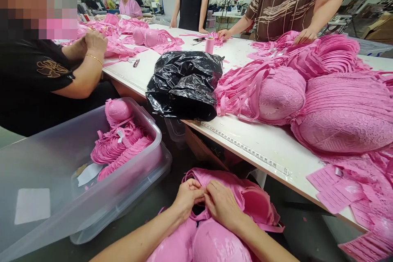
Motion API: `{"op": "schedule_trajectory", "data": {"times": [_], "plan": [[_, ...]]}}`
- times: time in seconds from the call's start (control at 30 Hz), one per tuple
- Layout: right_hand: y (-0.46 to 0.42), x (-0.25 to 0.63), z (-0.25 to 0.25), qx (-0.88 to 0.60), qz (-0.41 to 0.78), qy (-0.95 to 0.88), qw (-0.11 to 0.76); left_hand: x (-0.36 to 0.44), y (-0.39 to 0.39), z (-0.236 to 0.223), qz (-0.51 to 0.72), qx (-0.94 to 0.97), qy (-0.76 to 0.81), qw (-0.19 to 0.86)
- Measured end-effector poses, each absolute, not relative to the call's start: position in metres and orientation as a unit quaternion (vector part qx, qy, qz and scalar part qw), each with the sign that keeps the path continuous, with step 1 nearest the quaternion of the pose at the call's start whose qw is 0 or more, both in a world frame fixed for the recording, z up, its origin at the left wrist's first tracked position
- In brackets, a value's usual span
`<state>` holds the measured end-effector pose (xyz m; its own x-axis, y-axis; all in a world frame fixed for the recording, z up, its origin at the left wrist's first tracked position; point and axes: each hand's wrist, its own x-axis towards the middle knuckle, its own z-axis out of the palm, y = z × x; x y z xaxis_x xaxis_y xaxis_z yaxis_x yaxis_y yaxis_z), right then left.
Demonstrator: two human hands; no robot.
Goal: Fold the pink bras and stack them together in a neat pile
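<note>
A pink padded bra (pixel 222 241) lies low in front of me, its two cups toward the bottom of the view. My left hand (pixel 188 197) and my right hand (pixel 221 204) meet above the cups, fingers pinched together on the bra's pink edge. Exactly which part sits between the fingertips is too small to make out. Beyond my right hand, another part of the pink bra fabric (pixel 258 202) spreads out, with a cup's inner side showing and a strap hanging at its right end.
A clear plastic bin (pixel 147 151) at left holds stacked pink bras (pixel 119 143). On the white table (pixel 239 135) are a black plastic bag (pixel 187 82), bra piles (pixel 346 110), a thread spool (pixel 209 45) and a tape measure (pixel 245 149). Co-workers stand or sit around it.
</note>
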<state>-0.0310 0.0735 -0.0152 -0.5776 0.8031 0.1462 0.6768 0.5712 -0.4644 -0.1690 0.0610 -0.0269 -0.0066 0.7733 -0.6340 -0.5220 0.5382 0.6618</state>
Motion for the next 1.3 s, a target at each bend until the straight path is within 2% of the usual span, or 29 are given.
{"op": "schedule_trajectory", "data": {"times": [0.3,0.5,0.67,0.9,1.2,1.3], "plan": [[0.083,-0.027,-0.001,-0.436,0.257,-0.842,0.187,-0.175,0.061,-0.027,0.399,0.124,0.458,0.785],[0.08,-0.023,0.014,-0.424,0.305,-0.825,0.217,-0.178,0.061,-0.015,0.396,0.137,0.389,0.82],[0.075,-0.02,0.021,-0.4,0.358,-0.805,0.253,-0.177,0.061,-0.006,0.41,0.144,0.374,0.819],[0.07,-0.016,0.021,-0.387,0.374,-0.794,0.282,-0.173,0.06,0.001,0.405,0.141,0.391,0.814],[0.066,-0.009,0.02,-0.389,0.396,-0.791,0.256,-0.168,0.059,0.002,0.402,0.113,0.449,0.79],[0.063,-0.004,0.016,-0.422,0.339,-0.804,0.247,-0.168,0.059,0.0,0.41,0.111,0.453,0.784]]}}
